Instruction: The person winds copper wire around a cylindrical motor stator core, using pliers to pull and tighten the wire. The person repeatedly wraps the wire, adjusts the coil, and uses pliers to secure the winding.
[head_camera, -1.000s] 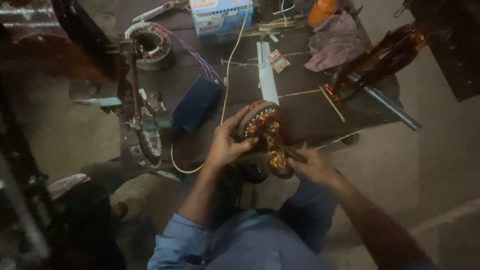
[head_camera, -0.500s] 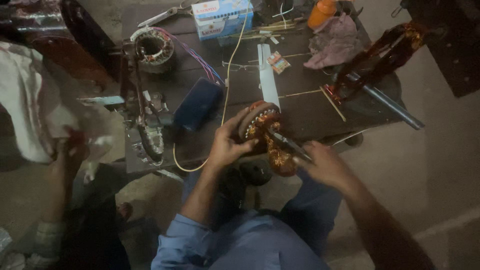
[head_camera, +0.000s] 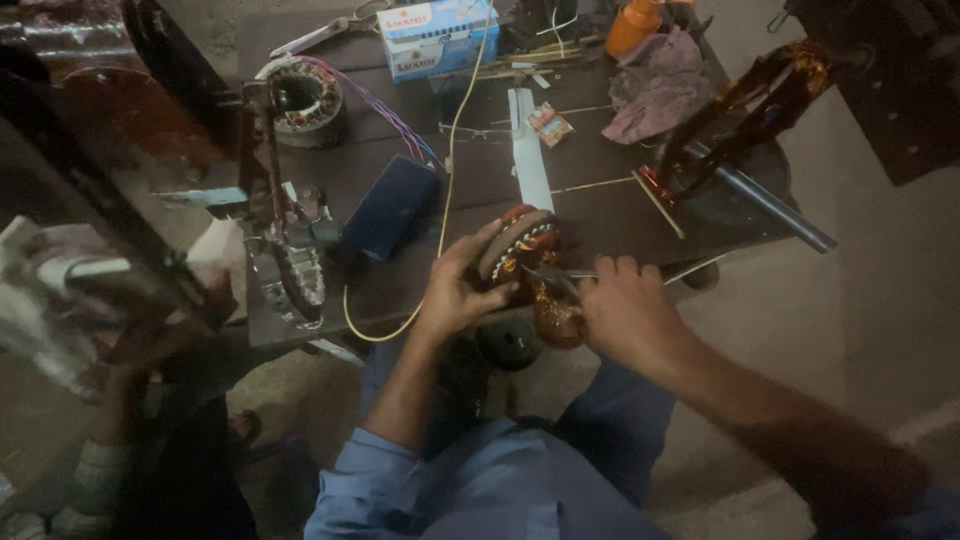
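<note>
Here, at the near edge of a dark, cluttered worktop (head_camera: 620, 215), the left hand (head_camera: 455, 290) curls around a round motor stator wound with copper-coloured coils (head_camera: 520, 250), its fingers wrapped over the top rim and the thumb pressed on the near side, so the stator sits tilted on its edge against the worktop's front. The right hand (head_camera: 625, 315) is closed on a slim metal pair of pliers (head_camera: 555, 278), whose tips reach into the windings on the stator's lower right side. A thin yellowish wire (head_camera: 450, 150) runs from the far side of the worktop down past the left hand and loops off the front edge. Just left of that wire lies a dark blue rectangular case (head_camera: 392, 205), and farther left stands a metal hand-cranked winding frame (head_camera: 285, 240). A second, bare stator with purple and blue leads (head_camera: 305, 95) sits at the far left corner, with a light blue cardboard box (head_camera: 435, 35) beside it. A white flat strip (head_camera: 528, 150) lies behind the held stator, a crumpled mauve cloth (head_camera: 655, 90) and an orange bottle (head_camera: 635, 20) are at the far right, and a grey metal rod (head_camera: 765, 205) juts off the right edge. Another person's arm (head_camera: 120, 400) shows dimly at the lower left.
</note>
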